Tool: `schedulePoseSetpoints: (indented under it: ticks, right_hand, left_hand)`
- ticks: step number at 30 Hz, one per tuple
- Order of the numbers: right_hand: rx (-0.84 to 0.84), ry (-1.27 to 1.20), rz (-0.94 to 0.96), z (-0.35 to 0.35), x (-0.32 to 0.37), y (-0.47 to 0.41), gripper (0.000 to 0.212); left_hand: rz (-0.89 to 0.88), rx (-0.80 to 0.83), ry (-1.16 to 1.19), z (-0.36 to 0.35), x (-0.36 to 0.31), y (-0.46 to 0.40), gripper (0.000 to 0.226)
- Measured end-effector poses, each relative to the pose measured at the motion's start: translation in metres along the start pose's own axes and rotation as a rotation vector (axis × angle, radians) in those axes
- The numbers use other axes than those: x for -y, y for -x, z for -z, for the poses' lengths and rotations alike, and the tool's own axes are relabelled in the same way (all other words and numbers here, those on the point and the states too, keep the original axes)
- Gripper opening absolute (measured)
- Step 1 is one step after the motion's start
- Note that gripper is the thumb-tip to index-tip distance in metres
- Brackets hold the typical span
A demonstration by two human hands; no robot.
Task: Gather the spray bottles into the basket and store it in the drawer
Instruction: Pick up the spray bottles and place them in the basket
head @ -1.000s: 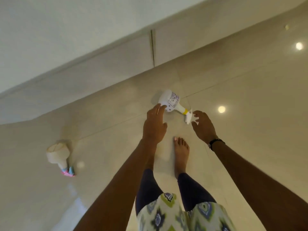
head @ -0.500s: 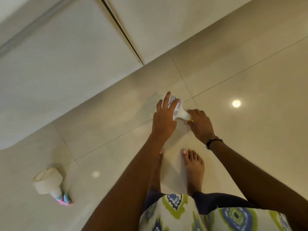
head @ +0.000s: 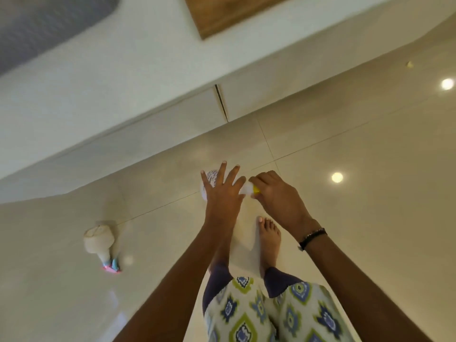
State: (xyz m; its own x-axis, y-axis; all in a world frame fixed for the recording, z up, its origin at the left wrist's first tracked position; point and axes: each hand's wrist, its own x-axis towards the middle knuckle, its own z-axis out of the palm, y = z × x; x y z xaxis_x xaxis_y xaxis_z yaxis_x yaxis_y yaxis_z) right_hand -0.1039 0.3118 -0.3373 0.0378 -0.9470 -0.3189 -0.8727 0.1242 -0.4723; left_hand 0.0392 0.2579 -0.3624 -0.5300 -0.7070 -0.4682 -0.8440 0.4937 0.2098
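A white spray bottle (head: pixel 209 179) with a printed label and a yellow collar is in front of my feet. My right hand (head: pixel 276 193) is closed around its neck and sprayer end. My left hand (head: pixel 222 191) lies over the bottle's body with fingers spread, hiding most of it. A second white spray bottle (head: pixel 98 239) with a pink and blue sprayer lies on its side on the floor to the left, far from both hands. No basket is in view.
Glossy beige floor tiles (head: pixel 357 218) run under me. White cabinet fronts (head: pixel 172 114) with a vertical gap (head: pixel 221 102) stand along the far side. A wooden panel (head: pixel 222 13) sits above. My bare feet (head: pixel 269 233) stand just below the bottle.
My right hand has closed on the bottle's sprayer end and my left hand has spread over its body. The view has tilted up, showing more of the cabinet.
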Motion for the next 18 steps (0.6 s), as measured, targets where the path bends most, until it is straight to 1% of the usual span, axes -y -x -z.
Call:
schedulePoseSetpoints:
  ticks: [2, 4, 6, 7, 9, 10, 11, 13, 15, 18]
  right_hand:
    - [-0.059, -0.018, 0.051, 0.036, 0.030, 0.008, 0.034]
    - [-0.117, -0.131, 0.066, 0.070, 0.057, 0.014, 0.033]
    - [-0.178, -0.388, 0.019, 0.103, 0.081, 0.019, 0.035]
    - [-0.209, -0.543, -0.019, 0.119, 0.093, 0.021, 0.036]
    - [-0.295, -0.814, -0.077, 0.149, 0.111, 0.022, 0.036]
    - [-0.320, -0.891, -0.088, 0.162, 0.118, 0.021, 0.034]
    - [-0.310, -0.911, -0.086, 0.173, 0.123, 0.019, 0.031]
    - [-0.228, -0.819, -0.031, 0.191, 0.135, 0.012, 0.029]
    - [-0.136, -0.702, 0.049, 0.202, 0.152, 0.001, 0.036]
    - [-0.115, -0.635, 0.139, 0.214, 0.189, -0.023, 0.042]
  left_hand:
    - [0.052, -0.046, 0.174, 0.029, -0.006, 0.020, 0.041]
    - [0.135, -0.150, 0.450, 0.062, -0.012, 0.041, 0.040]
    - [0.199, -0.201, 0.691, 0.094, -0.014, 0.059, 0.040]
    - [0.223, -0.217, 0.769, 0.110, -0.014, 0.066, 0.039]
    - [0.298, -0.211, 0.867, 0.144, -0.012, 0.078, 0.042]
    - [0.339, -0.211, 0.904, 0.162, -0.011, 0.082, 0.045]
    - [0.370, -0.220, 0.932, 0.179, -0.008, 0.086, 0.047]
    - [0.390, -0.257, 0.970, 0.209, 0.001, 0.094, 0.047]
    - [0.386, -0.288, 1.029, 0.238, 0.012, 0.098, 0.045]
    - [0.354, -0.366, 1.087, 0.280, 0.033, 0.101, 0.047]
